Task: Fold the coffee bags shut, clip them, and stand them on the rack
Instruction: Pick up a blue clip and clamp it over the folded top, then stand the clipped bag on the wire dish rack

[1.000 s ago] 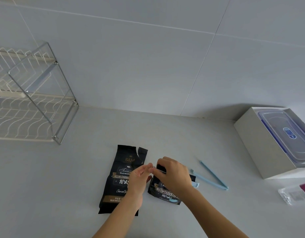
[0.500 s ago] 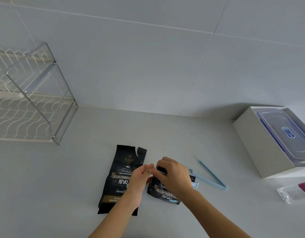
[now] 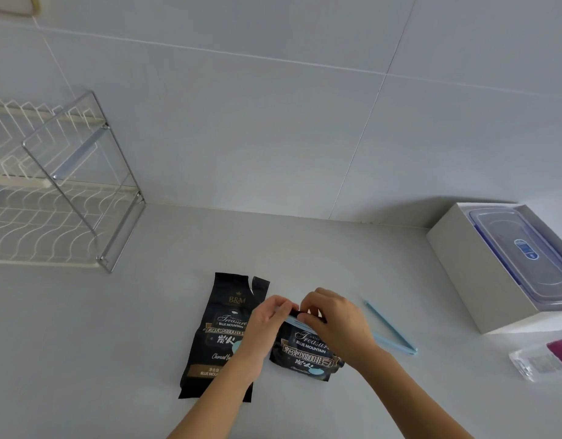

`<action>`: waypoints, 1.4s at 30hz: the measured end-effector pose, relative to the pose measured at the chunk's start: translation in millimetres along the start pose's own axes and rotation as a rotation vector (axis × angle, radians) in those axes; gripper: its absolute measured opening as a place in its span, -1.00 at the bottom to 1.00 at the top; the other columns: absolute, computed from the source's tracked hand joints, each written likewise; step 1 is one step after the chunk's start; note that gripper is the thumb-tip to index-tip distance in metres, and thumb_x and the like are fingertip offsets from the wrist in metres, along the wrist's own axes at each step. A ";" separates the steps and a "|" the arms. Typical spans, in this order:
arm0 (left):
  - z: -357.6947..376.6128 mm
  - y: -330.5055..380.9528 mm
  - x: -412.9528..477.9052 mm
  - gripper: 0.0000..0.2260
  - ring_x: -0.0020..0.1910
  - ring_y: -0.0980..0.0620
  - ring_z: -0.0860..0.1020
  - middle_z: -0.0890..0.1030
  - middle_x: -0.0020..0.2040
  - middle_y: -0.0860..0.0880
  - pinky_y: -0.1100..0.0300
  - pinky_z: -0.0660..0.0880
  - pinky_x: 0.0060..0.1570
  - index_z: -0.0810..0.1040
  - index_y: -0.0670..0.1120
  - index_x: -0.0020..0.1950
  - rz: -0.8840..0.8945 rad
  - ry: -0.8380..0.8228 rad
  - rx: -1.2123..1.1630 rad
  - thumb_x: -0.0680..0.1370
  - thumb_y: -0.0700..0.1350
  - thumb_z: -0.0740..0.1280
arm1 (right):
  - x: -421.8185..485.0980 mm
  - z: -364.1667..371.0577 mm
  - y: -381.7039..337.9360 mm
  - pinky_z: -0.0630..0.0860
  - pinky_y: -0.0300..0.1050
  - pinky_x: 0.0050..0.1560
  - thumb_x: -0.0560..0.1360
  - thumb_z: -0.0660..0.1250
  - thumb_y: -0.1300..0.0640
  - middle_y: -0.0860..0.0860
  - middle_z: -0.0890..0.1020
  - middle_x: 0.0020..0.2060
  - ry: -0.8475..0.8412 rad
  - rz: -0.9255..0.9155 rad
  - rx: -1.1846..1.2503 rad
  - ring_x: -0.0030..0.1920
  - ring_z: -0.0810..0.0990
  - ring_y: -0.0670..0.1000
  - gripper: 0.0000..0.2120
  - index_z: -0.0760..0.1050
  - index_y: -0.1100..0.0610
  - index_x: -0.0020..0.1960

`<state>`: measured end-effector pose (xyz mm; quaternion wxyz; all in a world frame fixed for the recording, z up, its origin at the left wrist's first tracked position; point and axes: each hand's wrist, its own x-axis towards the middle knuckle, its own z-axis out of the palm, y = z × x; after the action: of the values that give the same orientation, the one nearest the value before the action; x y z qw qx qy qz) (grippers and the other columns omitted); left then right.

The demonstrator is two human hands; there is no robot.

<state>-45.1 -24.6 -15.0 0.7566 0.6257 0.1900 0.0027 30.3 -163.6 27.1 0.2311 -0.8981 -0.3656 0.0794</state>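
Head view — blue clip (image 3: 300,323) now across folded bag (image 3: 308,353)

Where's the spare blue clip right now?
In the head view, the open blue clip lies on the counter just right of the right hand, between it and the white box.

Blue clip (image 3: 297,322) now, seemingly, across folded bag (image 3: 305,353) top.

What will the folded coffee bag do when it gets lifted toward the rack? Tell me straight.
The folded coffee bag looks soft and creased, so it will probably flex instead of staying rigid. It bulges low down, so it likely carries some weight there. Both the left hand and right hand pinch its top fold at a blue clip; unclipped, that fold may spring open.
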 end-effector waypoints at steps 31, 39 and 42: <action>-42.7 16.9 -31.6 -0.54 0.12 0.22 0.55 0.56 0.13 0.16 0.36 0.54 -0.08 0.35 0.21 0.18 0.118 -0.137 0.265 0.37 -0.01 0.47 | 10.7 -33.1 -49.3 0.43 -0.21 -0.19 0.40 0.35 -0.07 -0.20 0.60 -0.11 -0.065 -0.035 -0.192 -0.11 0.52 -0.14 -0.75 0.44 -0.16 0.07; -161.4 123.3 -65.0 -0.37 0.23 0.27 0.40 0.46 0.17 0.26 0.41 0.41 0.13 0.27 0.38 0.21 0.569 0.304 0.366 0.24 0.14 0.49 | 78.8 -108.1 -230.3 0.41 -0.25 -0.25 0.35 0.37 -0.16 -0.27 0.56 -0.20 0.158 -0.339 -0.164 -0.17 0.50 -0.22 -0.70 0.43 -0.28 0.06; -222.1 180.0 -81.8 -0.43 0.18 0.24 0.49 0.54 0.14 0.24 0.46 0.49 0.00 0.38 0.27 0.21 0.706 0.366 0.266 0.26 0.06 0.50 | 112.0 -115.4 -300.0 0.49 -0.18 -0.23 0.34 0.41 -0.08 -0.28 0.60 -0.18 0.289 -0.422 -0.023 -0.15 0.55 -0.19 -0.70 0.46 -0.23 0.05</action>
<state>-143.5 204.7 146.6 0.5756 0.7339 0.0937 0.3483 -39.1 60.7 273.5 0.2820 -0.8065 -0.5091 -0.1040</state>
